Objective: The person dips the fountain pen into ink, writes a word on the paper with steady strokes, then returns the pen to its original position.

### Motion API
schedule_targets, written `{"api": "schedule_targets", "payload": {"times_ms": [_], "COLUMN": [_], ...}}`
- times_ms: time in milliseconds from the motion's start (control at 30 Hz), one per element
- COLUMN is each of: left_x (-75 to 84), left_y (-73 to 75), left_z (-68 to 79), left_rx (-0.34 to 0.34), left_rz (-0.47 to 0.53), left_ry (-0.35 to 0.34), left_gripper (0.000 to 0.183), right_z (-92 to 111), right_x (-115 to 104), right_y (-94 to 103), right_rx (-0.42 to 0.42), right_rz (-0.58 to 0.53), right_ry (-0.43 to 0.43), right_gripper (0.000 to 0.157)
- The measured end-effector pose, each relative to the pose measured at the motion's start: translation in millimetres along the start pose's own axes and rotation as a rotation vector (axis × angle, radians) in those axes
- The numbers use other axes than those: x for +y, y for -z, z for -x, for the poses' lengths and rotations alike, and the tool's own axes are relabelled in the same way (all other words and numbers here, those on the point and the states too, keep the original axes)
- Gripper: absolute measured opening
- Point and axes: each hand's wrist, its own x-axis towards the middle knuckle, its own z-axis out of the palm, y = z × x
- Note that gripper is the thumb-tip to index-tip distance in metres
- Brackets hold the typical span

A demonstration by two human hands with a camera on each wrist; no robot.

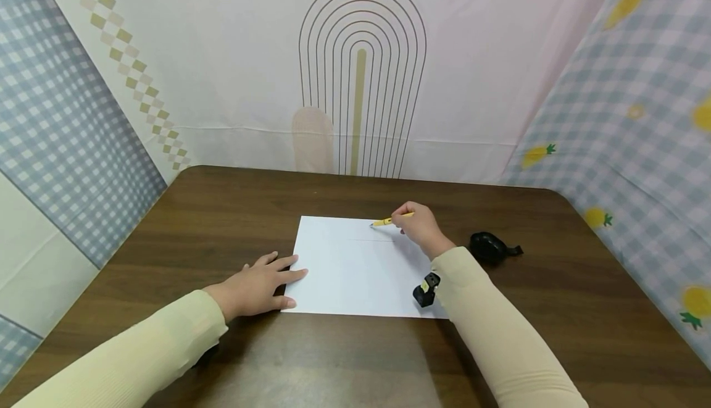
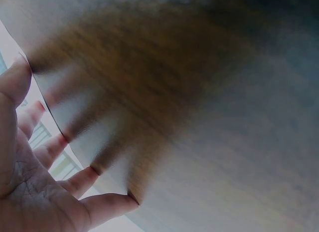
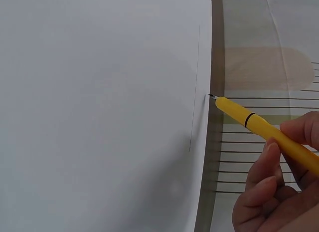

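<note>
A white sheet of paper lies on the brown table. My right hand pinches a yellow pen between thumb and fingers. The pen's small dark tip is close to the paper's far edge; whether it touches is hard to tell. A thin straight line runs across the sheet, a little nearer to me than the tip. At the sheet's left edge my left hand rests with fingers spread, some fingertips on the paper. In the left wrist view, that hand's fingers look extended and hold nothing.
To the right of the paper sits a black rounded object with a short tail. A small black device is at my right wrist. Beyond the wooden table hangs a white cloth with arch lines; checked cloths flank it.
</note>
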Motion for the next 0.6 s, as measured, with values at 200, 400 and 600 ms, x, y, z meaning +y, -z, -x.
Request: {"api": "schedule_targets", "payload": {"times_ms": [200,400,600], "left_x": [-0.4,-0.8,-1.4], "left_y": [-0.2,-0.8,-1.5], "left_z": [0.4,0.1,-0.1], "left_rx": [-0.002,-0.003,0.001], "left_rz": [-0.003,-0.001,-0.004], "left_ry": [0.001,0.004,-0.001], "left_gripper": [0.060,0.060,0.060], "right_z": [-0.5,-0.9,-0.2], "right_x": [1.0,1.6,0.3], "right_y": [-1.7,-1.4,-0.9], "right_rx": [0.009,0.011,0.003], "right_rz": [0.006,0.014,0.031], "right_ry": [-0.016,-0.024,-0.027], "right_gripper": [0.014,0.013,0.012]}}
